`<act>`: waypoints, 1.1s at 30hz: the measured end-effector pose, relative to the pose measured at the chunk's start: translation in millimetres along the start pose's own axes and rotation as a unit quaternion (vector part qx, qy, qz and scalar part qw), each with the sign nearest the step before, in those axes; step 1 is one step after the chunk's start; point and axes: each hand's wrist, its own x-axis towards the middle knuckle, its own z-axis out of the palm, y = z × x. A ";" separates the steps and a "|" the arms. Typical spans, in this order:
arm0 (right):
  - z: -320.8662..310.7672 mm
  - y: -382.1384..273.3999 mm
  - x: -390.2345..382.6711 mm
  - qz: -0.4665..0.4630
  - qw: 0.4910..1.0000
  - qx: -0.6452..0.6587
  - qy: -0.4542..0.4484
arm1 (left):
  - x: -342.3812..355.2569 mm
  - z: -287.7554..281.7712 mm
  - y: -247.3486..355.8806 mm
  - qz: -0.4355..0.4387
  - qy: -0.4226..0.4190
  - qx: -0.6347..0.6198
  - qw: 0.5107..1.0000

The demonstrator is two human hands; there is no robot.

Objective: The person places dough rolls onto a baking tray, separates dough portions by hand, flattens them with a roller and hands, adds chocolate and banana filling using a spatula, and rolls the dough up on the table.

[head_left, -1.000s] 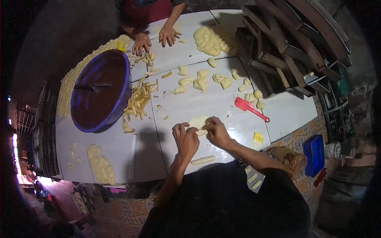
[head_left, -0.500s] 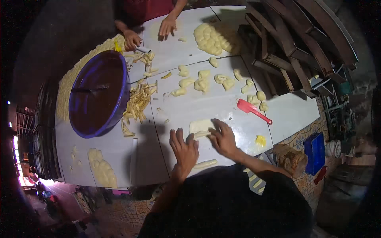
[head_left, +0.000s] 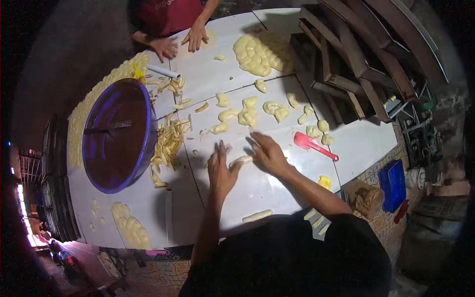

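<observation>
A pale dough roll lies on the white table between my hands. My left hand is at its left end, fingers apart, thumb close to the dough. On the right, my right hand is by the other end, fingers spread; whether the fingertips touch it is unclear. Loose dough pieces lie beyond my hands. A red scraper and a yellow lump lie to my right. Nearer my body is another dough strip.
A large purple tub of brown substance and cut strips stand left. A co-worker works opposite beside a metal tube. Wooden trays are stacked back right, dough slabs beside them. A blue crate sits lower right.
The flat dough between my hands is now a narrow roll. Both my hands have moved farther from my body. The co-worker has let go of the tube, which lies on the table.
</observation>
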 end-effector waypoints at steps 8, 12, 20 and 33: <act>-6.3 -29.3 -34.3 0.225 0.938 0.147 -0.220 | -44.7 -5.6 2.8 -0.102 -0.064 -0.237 0.964; -41.5 -42.2 -91.9 0.094 0.915 0.084 -0.384 | -135.9 -9.9 32.1 -0.111 -0.127 -0.222 0.960; -42.8 -67.5 -139.0 0.109 0.932 0.056 -0.342 | -150.3 -14.0 79.5 -0.032 -0.025 -0.033 0.999; -12.3 -59.6 -129.0 -0.026 0.939 0.020 -0.342 | -144.0 -12.4 55.6 -0.032 -0.093 -0.131 0.986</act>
